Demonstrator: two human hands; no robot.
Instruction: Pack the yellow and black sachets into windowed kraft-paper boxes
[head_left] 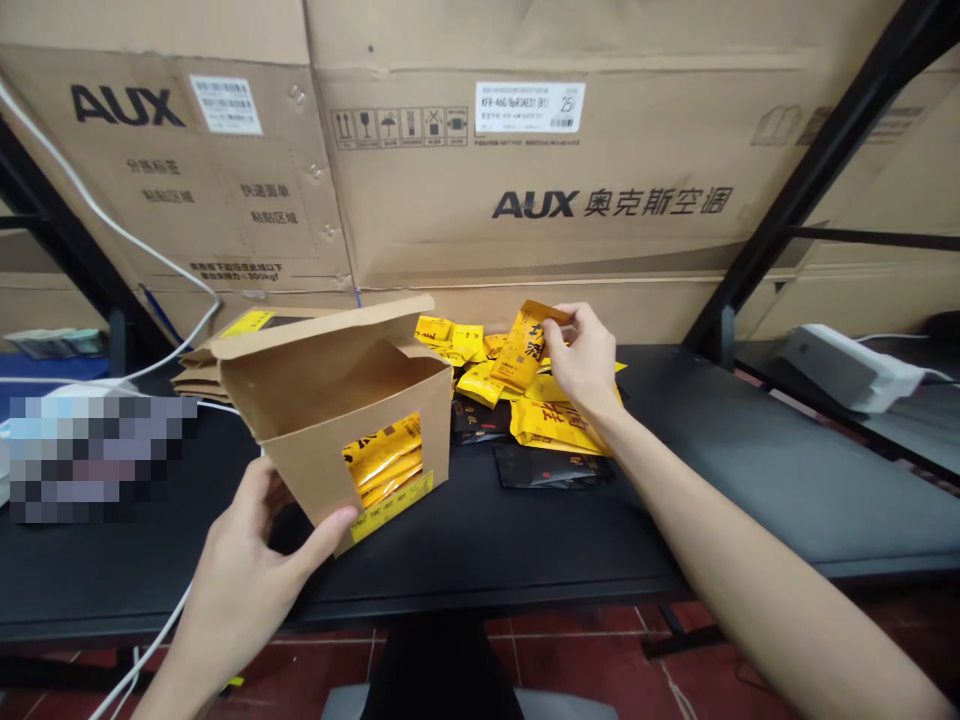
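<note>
My left hand [262, 560] grips the lower left corner of a brown kraft paper box [300, 465], thumb on the front. The box is tilted, its lid flap raised, and yellow packets [384, 462] show through its front window. Between the thumb and fingers of my right hand [581, 355] is a darker yellow sachet [521, 350] with black characters, held above a heap of packets. In that heap lie bright yellow packets [555, 425] and black packets [551, 467], right of the box.
Flattened kraft boxes [199, 375] are stacked behind the box on the black table [480, 560]. Large cardboard cartons [600, 150] form a wall at the back. A white cable [97, 200] runs down the left side, and a white device [847, 365] stands at the right.
</note>
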